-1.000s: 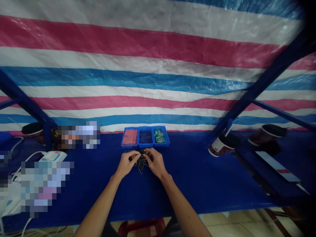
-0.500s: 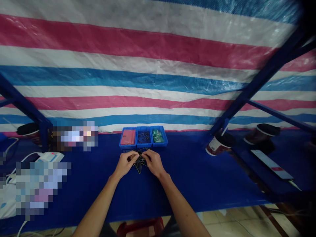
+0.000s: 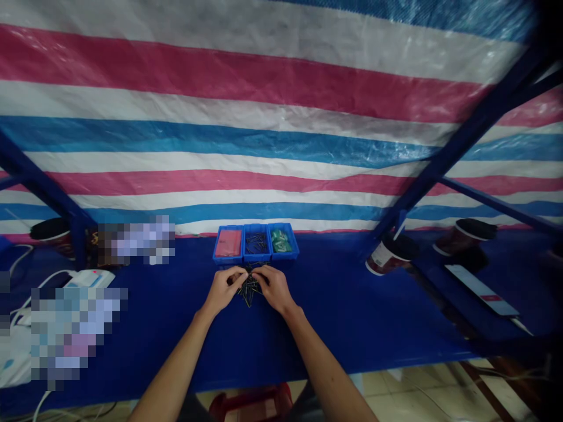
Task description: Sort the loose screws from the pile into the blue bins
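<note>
A loose pile of thin dark screws (image 3: 249,294) lies on the blue table, at the near side of the small bins. My left hand (image 3: 224,287) is at the pile's left edge, thumb and forefinger pinched together over it. From the right, my right hand (image 3: 273,285) meets it with its fingers closed in a pinch as well. The fingertips of both hands almost touch above the screws. Whatever is between them is too small and too hidden to make out.
Just behind the hands stand three joined blue bins: one with pink packets (image 3: 229,242), one with dark screws (image 3: 257,242), one with green-and-white packets (image 3: 281,241). A lidded cup (image 3: 382,258) and a phone (image 3: 481,290) are at right. A white power strip (image 3: 92,279) lies left.
Both hands stay pinched over the pile in nearly the same place. The view has shifted very slightly.
</note>
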{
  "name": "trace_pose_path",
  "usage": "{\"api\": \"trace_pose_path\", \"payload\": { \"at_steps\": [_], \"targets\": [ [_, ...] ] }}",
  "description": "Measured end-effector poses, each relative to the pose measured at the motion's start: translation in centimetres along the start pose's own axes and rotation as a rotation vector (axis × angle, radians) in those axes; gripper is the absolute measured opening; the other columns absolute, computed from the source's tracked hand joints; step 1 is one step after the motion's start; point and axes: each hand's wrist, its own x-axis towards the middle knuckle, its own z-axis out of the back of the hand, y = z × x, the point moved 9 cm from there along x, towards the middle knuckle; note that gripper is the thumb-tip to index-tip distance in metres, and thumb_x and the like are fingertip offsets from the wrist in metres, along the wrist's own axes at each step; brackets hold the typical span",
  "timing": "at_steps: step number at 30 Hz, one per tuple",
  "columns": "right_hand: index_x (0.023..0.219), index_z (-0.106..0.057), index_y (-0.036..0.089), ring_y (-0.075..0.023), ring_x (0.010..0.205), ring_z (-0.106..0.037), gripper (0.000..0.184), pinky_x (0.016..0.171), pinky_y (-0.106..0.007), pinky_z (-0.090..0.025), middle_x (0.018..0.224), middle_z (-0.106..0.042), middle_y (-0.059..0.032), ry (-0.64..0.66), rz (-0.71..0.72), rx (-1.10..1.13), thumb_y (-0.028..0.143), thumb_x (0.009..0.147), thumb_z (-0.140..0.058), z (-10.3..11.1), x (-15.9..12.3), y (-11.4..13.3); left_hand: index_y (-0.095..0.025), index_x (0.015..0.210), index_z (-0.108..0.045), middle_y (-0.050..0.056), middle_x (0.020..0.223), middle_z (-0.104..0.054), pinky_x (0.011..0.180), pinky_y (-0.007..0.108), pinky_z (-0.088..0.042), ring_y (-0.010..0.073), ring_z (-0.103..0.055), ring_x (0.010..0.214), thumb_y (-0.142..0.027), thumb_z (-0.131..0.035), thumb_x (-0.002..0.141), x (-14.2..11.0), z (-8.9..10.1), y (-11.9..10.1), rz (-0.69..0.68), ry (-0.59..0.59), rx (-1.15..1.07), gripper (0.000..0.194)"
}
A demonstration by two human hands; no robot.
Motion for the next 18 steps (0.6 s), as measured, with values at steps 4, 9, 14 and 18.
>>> {"api": "trace_pose_path", "payload": {
  "at_steps": [4,9,14,18],
  "targets": [
    [0.095,-0.071,0.023,-0.0172,0.08,-0.064,0.016,0.073,-0.027,-0.045,0.087,-0.067,-0.0028,0.005,-0.002,0.003,0.023,0.098,-0.055,-0.06,-0.01,0.08,-0.015,0.086,-0.071,-0.002,0.058,-0.055,0.055,0.021,-0.036,0.0111,-0.048,0.053,-0.041,-0.057,0.094,0.02,-0.01,-0.05,-0.004,0.003,0.009,0.031],
    [0.093,-0.07,0.023,-0.0164,0.08,-0.062,0.012,0.072,-0.026,-0.046,0.088,-0.065,-0.0028,-0.029,0.002,0.04,0.021,0.095,-0.058,0.28,0.02,0.28,-0.015,0.089,-0.071,-0.002,0.059,-0.057,0.055,0.02,-0.037,0.0113,-0.049,0.053,-0.042,-0.056,0.094,0.06,-0.1,-0.16,-0.007,0.015,0.026,0.031],
    [0.093,-0.07,0.022,-0.0154,0.076,-0.06,0.011,0.069,-0.026,-0.045,0.088,-0.064,-0.0027,-0.048,0.002,0.043,0.022,0.094,-0.06,0.4,0.03,0.28,-0.015,0.09,-0.072,-0.002,0.057,-0.058,0.055,0.02,-0.037,0.0112,-0.05,0.051,-0.043,-0.053,0.095,0.07,-0.12,-0.17,-0.007,0.011,0.046,0.034],
    [0.097,-0.07,0.023,-0.0153,0.075,-0.06,0.011,0.069,-0.026,-0.046,0.088,-0.064,-0.0026,-0.03,-0.006,0.026,0.026,0.096,-0.059,0.22,-0.01,0.32,-0.015,0.086,-0.072,-0.001,0.058,-0.059,0.056,0.021,-0.037,0.0118,-0.05,0.052,-0.045,-0.053,0.095,0.05,-0.12,-0.29,-0.007,0.011,0.045,0.037]
  ]
}}
